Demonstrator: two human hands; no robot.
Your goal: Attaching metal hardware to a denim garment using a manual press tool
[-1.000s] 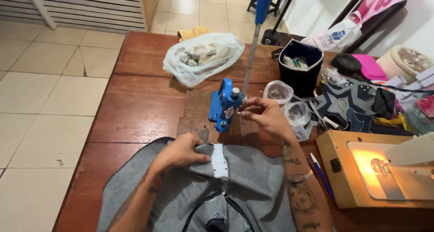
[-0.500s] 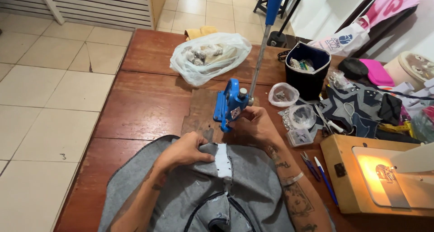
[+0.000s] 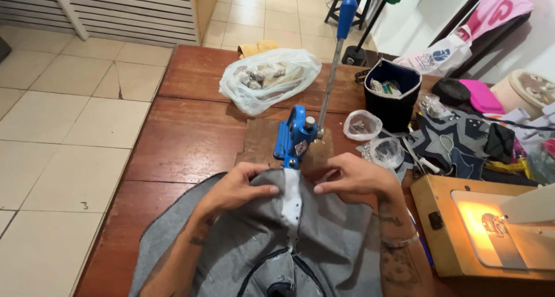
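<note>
Grey shirt [image 3: 341, 239] looks soft, limp; left hand [image 3: 240, 187] and right hand [image 3: 355, 178] both pinch it either side of white strip [image 3: 291, 201], under blue press [image 3: 296, 138]

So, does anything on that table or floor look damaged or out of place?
Only small things. One floor tile has a dark crack running across it. The right end of the wooden table is cluttered with fabric scraps and small plastic bags. The grey garment under both hands looks intact.
</note>
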